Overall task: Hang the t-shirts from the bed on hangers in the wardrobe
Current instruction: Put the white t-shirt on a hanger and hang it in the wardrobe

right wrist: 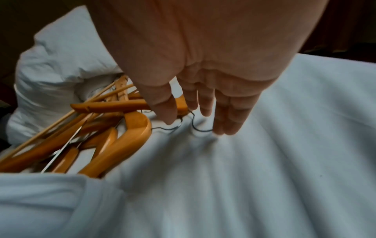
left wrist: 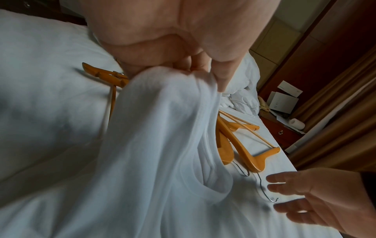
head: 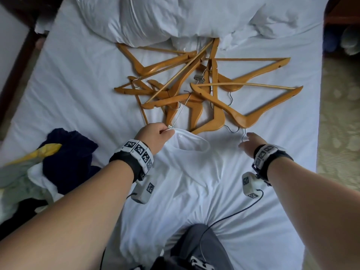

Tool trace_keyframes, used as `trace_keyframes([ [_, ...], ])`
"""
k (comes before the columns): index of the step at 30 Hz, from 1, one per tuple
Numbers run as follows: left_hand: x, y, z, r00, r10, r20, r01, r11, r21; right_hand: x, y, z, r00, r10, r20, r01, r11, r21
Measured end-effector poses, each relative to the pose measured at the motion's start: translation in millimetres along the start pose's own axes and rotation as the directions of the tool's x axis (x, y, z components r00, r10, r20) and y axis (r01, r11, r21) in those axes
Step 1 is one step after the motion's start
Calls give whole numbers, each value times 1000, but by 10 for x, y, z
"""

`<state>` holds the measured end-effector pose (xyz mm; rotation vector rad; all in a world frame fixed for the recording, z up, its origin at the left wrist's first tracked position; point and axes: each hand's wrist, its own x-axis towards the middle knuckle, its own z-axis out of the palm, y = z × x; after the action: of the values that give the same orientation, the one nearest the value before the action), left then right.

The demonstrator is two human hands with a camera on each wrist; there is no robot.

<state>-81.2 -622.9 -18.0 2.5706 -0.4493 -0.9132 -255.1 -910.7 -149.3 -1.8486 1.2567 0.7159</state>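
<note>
Your left hand (head: 155, 136) pinches the collar of the white t-shirt (head: 187, 172), which lies spread on the bed (head: 78, 75) in front of you, its neck opening just short of the pile of wooden hangers (head: 204, 88). Your right hand (head: 253, 143) hovers with fingers (right wrist: 223, 119) straight and spread over the wire hook (left wrist: 266, 191) of the nearest hanger (head: 247, 108), holding nothing. Bare sheet lies open to the right of the hook, up to the mattress edge. To your left a heap of dark clothes (head: 68, 158) sits near that edge. Crumpled bedding (head: 175, 18) borders the hangers on the far side. No writing is readable.
</note>
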Motion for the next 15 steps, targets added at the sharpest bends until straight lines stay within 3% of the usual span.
trace_keyframes([
  [3, 27, -63, 49, 1000, -25, -13, 25, 1000, -10, 49, 29, 196, 1000, 16, 25, -15, 1000, -19],
  [6, 62, -99, 91, 999, -43, -11, 42, 999, -18, 4, 24, 273, 998, -15, -64, 9, 997, -82],
  [9, 85, -113, 114, 999, -42, -2, 42, 999, -23, -59, 60, 243, 997, 5, -75, -14, 994, -110],
  [12, 96, -82, 137, 1000, -27, 1, 27, 1000, -15, -166, 217, 163, 992, 125, -36, -129, 976, -173],
  [15, 101, -45, 169, 1000, -6, 17, 6, 1000, 1, -315, 394, 33, 969, 231, -84, -242, 956, -167],
])
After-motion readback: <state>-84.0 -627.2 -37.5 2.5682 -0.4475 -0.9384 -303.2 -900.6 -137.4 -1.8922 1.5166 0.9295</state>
